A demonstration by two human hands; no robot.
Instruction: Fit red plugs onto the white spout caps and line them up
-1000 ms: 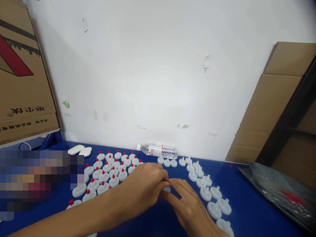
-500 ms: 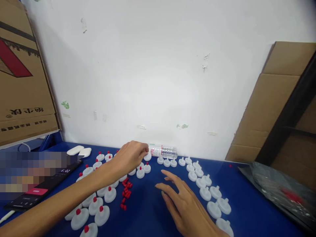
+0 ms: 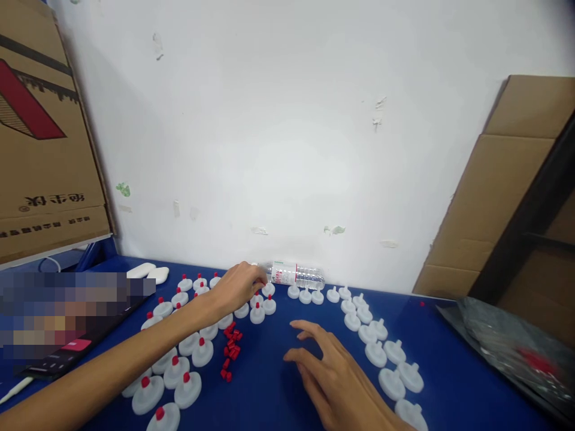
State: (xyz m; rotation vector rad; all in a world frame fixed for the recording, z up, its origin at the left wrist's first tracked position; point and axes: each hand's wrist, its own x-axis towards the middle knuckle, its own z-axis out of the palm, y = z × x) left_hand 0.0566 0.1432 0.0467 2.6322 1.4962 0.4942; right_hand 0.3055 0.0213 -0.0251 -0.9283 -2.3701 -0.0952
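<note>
My left hand (image 3: 239, 286) reaches to the back of the table, its fingers pinched at the top of a white nozzle cap (image 3: 268, 290). The fingers partly hide its stem. Around that hand and forearm stand several round white nozzle caps with red tips (image 3: 202, 352), some hidden under the arm. Small loose red caps (image 3: 231, 350) lie in a heap between my hands. My right hand (image 3: 330, 371) is over the middle of the table, fingers curved and apart, holding nothing. Beside it on the right runs a curved line of white nozzle caps without red tips (image 3: 375, 354).
A clear bottle (image 3: 309, 277) lies against the white wall. At left are a phone (image 3: 85, 341), a white case (image 3: 158, 275) and a printed cardboard box (image 3: 49, 179). At right are a grey plastic bag (image 3: 503, 347) and folded cardboard (image 3: 485, 197).
My left hand has shifted slightly, and the white nozzle cap at its fingertips sits a little lower. My right hand's fingers have curled slightly. The view has moved a little.
</note>
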